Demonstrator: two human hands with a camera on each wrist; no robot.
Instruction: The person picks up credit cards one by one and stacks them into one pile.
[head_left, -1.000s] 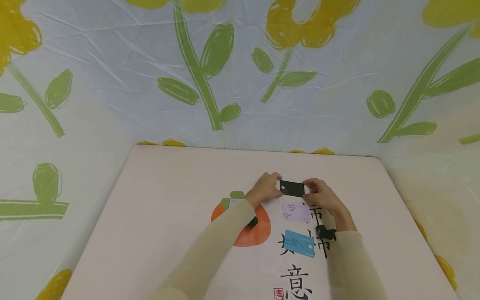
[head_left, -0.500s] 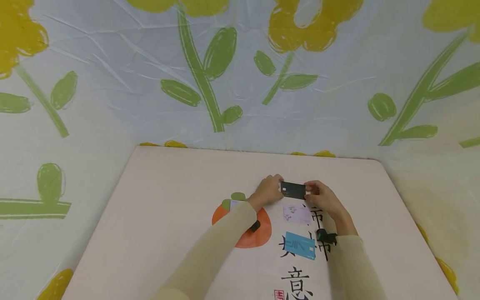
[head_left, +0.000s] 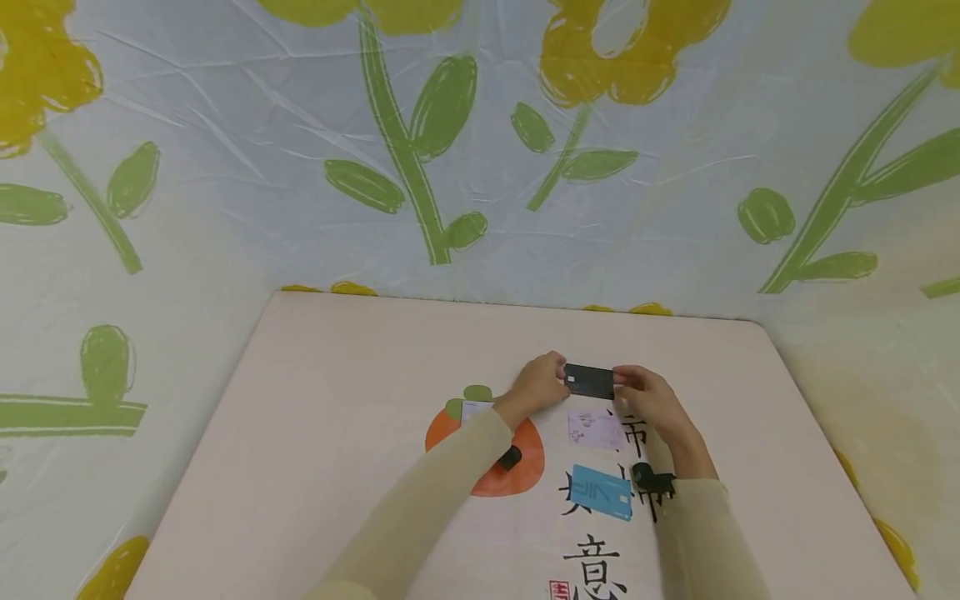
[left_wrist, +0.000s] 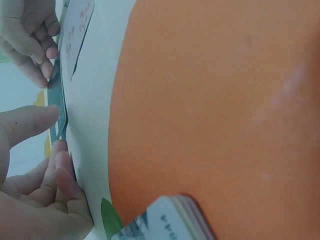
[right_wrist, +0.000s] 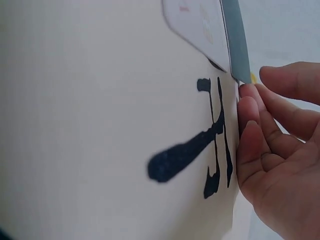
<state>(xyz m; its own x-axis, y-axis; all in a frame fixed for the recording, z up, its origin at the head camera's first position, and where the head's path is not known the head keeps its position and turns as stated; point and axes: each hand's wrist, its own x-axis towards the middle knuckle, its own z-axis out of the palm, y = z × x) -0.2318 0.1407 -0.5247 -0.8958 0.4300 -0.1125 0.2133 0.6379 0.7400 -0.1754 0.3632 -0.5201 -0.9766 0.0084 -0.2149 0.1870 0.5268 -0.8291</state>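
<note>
A black bank card [head_left: 589, 382] with a pale chip is held between my hands near the top of a printed sheet. My left hand [head_left: 536, 385] pinches its left end; in the left wrist view the thumb [left_wrist: 37, 122] lies against the card [left_wrist: 57, 95]. At the opposite end, my right hand [head_left: 648, 396] has its curled fingertips [right_wrist: 245, 92] at the card's edge; the right wrist view leaves a small gap beside the thumb. Just nearer lies a pale purple card [head_left: 595, 428], and below that a blue card [head_left: 601, 492].
A stack of cards [left_wrist: 175, 220] sits on the sheet's orange persimmon print [head_left: 525, 479], partly hidden by my left sleeve in the head view. Black brush characters [head_left: 592, 567] run down the sheet. The pink table [head_left: 337, 400] meets a flowered cloth wall [head_left: 487, 208].
The whole head view has shifted slightly. My right fingertips have slid a little outward to the card's right edge. The black card stays between both hands, and the other cards have not moved.
</note>
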